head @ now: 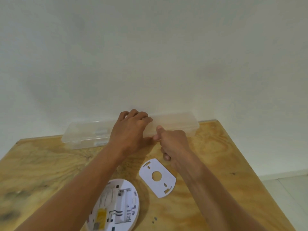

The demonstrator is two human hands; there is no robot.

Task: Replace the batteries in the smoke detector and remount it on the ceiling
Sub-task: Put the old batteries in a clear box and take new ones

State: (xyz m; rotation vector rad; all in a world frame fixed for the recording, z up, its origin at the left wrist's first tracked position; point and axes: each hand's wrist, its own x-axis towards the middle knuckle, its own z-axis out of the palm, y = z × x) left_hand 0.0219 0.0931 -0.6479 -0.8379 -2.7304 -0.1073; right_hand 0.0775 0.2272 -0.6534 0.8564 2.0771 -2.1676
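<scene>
1. Smoke detector, a round white plastic disc, lying back-side up on the pale plywood desk near the front edge, between the two forearms; turned over this way so the battery bay is exposed and within reach.
2. Yellow label and dark slots visible on that exposed back; whether any cells sit in the bay, too blurred to tell.
3. Flat white plastic mounting plate with a round centre hole, set apart just to the right of the detector, not touching it; presumably parked there so it stays out of the way until remounting.
4. Long clear plastic storage box with a hinged lid, pushed up against the white wall at the far edge of the desk, lid apparently down; likely the place where the fresh batteries are kept, though contents cannot be made out through the haze.
5. Left hand spread over the middle of the box, fingers curled over its far top edge, pressing down — a bracing hold, judged as steadying the box so it does not slide.
6. Right hand mostly closed into a loose fist just in front of the box, thumb up against the front wall near a latch; holding nothing that can be seen, seemingly prying or flicking the catch.
7. Step in hand, by this reading: opening the box. Battery swap and ceiling remount both not yet done.
</scene>
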